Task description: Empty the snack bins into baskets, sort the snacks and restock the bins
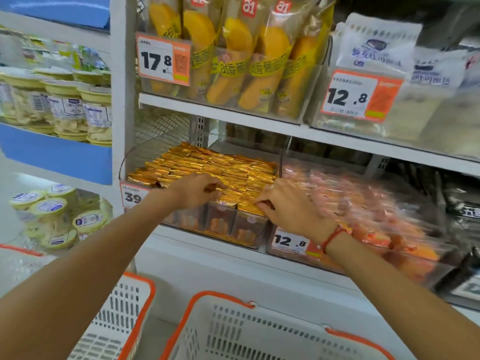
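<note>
Head view: left hand (193,189) and right hand (287,203) both curled over the front row of gold-foil snack packs (207,165) in the clear bin (130,162), fingertips apparently pinching pack edges; white baskets (233,331) directly below; likely slip of glossy foil, tight rows spilling past the rim, or mixing with the neighbouring orange packs (363,203).

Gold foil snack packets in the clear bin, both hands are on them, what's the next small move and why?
Probably lift the pinched gold foil snack packets out and lower them into the white plastic basket with the orange rim. The left hand and right hand each have a grip on front-row packets, the clear plastic bin looks full, and the basket sits below.
</note>
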### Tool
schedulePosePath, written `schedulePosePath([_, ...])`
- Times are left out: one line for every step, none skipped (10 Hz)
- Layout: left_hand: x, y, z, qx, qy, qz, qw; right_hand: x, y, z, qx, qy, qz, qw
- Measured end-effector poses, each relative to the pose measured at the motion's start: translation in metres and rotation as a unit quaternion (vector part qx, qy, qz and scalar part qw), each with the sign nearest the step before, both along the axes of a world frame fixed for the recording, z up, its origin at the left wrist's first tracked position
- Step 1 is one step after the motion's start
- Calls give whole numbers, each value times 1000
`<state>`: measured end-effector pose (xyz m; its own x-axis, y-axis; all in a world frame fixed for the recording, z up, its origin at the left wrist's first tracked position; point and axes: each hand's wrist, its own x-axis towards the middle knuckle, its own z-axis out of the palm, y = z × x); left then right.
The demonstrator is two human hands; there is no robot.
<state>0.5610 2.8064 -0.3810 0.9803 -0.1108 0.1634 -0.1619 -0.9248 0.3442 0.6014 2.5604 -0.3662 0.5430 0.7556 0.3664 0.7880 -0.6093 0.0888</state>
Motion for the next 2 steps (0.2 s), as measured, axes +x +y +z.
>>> schedulePosePath([-36,-17,27,17,-53,42,998,-38,-23,5,80,-15,-11,997])
schedulePosePath([-129,-39,28,6,-104,35,994,-104,-118,-1,251,24,-90,964])
